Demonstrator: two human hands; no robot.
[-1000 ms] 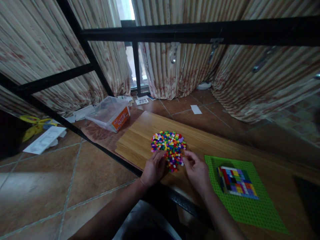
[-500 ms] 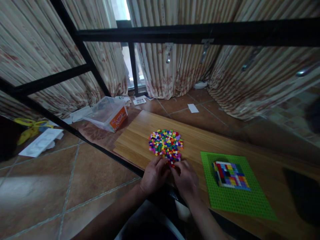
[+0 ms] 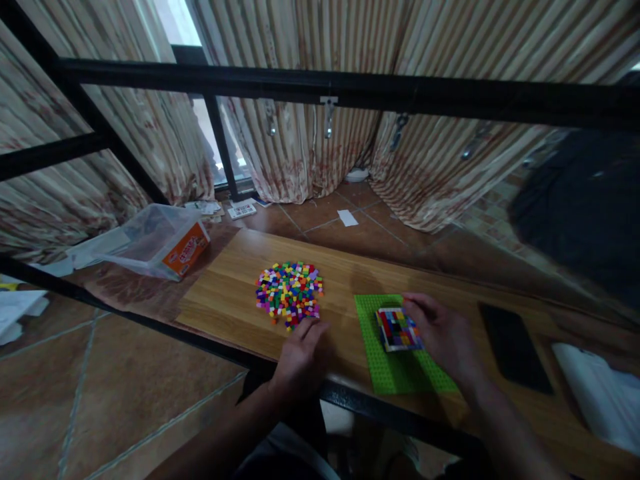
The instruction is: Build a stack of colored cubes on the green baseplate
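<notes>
A heap of tiny multicoloured toy bricks [image 3: 289,290] lies loose on the wooden tabletop. At its near edge rests my left hand [image 3: 301,353], fingers curled together; whatever may be between them is hidden. To the right, a green baseplate [image 3: 373,373] carries a low block of colourful bricks [image 3: 397,330] with a white border along its edges. My right hand [image 3: 445,333] is over the right part of the baseplate, partly covering the block. Its thumb and forefinger pinch what looks like a small red brick by the block's far right corner.
A clear plastic box [image 3: 150,233] with an orange label stands beyond the table's left end. Right of the baseplate lie a dark flat slab [image 3: 515,347] and a white package [image 3: 600,387]. A black metal bar [image 3: 320,83] crosses above the far side. A dark-clothed person [image 3: 585,207] is at the right.
Both hands were together at the heap's near edge. My right hand has moved right to the brick block, while my left stays by the heap. The view has turned right.
</notes>
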